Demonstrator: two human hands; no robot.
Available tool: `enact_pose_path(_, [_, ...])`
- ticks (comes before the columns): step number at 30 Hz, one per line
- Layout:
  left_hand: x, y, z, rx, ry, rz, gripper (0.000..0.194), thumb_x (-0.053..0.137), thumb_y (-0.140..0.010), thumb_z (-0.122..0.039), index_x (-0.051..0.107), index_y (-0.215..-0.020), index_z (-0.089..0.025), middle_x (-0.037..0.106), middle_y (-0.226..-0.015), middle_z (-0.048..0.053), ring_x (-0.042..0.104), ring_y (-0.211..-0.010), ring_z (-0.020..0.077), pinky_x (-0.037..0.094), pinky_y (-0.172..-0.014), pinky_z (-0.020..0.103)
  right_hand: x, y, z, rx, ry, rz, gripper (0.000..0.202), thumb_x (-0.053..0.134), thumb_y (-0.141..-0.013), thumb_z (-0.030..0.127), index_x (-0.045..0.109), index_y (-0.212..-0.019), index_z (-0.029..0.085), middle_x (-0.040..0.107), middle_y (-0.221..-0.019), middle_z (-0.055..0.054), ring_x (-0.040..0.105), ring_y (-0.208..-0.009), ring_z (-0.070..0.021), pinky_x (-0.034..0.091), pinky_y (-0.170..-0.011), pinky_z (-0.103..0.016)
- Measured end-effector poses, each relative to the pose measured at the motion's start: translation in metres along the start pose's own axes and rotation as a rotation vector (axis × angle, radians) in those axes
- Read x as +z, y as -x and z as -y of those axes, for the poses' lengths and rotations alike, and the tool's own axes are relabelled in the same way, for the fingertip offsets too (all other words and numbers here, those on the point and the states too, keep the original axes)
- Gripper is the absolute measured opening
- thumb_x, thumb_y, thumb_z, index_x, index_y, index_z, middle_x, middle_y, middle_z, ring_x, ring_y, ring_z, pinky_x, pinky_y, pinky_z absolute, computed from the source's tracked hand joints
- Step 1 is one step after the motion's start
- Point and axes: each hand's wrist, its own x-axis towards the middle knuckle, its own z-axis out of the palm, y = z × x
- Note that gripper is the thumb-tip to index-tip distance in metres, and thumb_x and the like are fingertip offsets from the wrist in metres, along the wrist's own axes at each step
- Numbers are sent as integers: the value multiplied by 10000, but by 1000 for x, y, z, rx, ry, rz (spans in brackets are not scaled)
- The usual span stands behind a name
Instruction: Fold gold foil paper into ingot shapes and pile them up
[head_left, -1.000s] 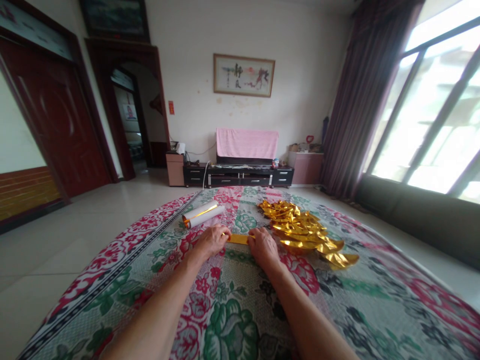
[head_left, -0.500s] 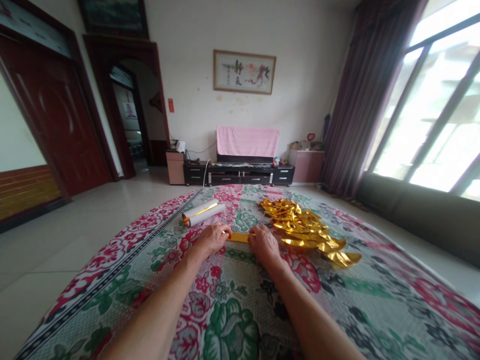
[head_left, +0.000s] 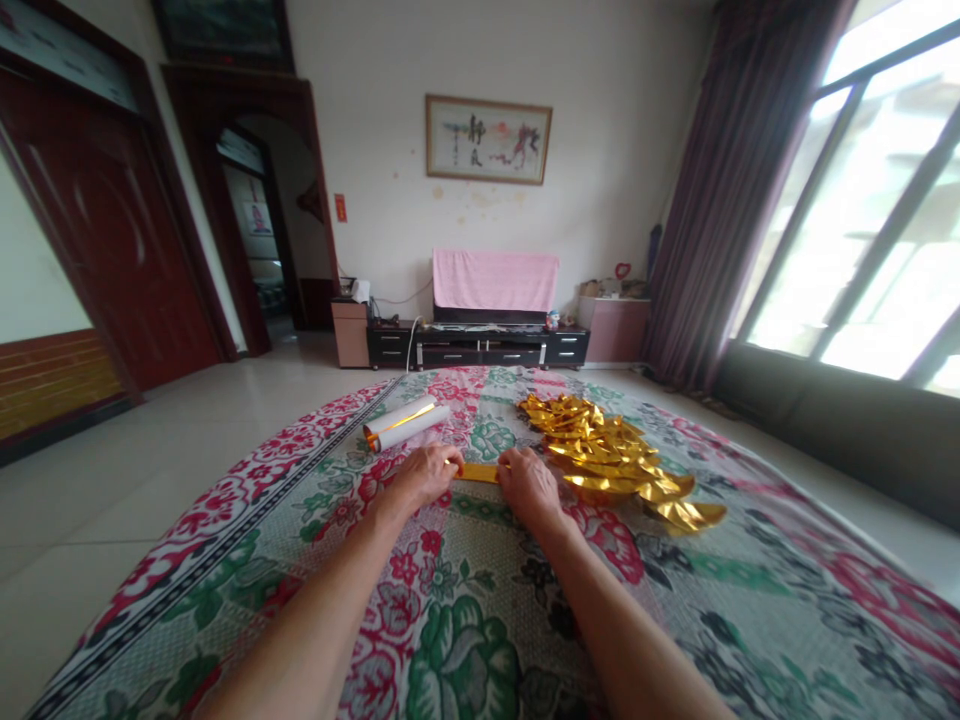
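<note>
A narrow folded strip of gold paper [head_left: 480,473] lies level just above or on the patterned tablecloth [head_left: 450,570]. Its left end is pinched in the fingers of my left hand [head_left: 427,474], and my right hand [head_left: 529,484] grips the right end. Only the middle of the strip shows between the hands. Right of my right hand lies a heap of folded gold foil pieces [head_left: 611,450], shiny and pointed at the ends. Beyond my left hand rests a roll of white-backed gold paper [head_left: 405,424].
The round table fills the foreground. Past its far edge stands a low black cabinet [head_left: 480,352] with a pink cloth [head_left: 495,280] over something on it. A purple curtain [head_left: 697,220] and window are at the right, a red door [head_left: 120,240] at the left.
</note>
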Motion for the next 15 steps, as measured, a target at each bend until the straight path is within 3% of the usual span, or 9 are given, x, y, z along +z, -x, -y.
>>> enact_pose_path(15, [3,4,-1,-35,-7,-53,236,434,-797,-214,657,-875,-223,568,-841,30,545,-776,138,412,-762,246,1,3,4,38,-18,-21,218,390,-853,281,556,-977,214,525,-986,-50,552,-798,-143,357,-607,-238])
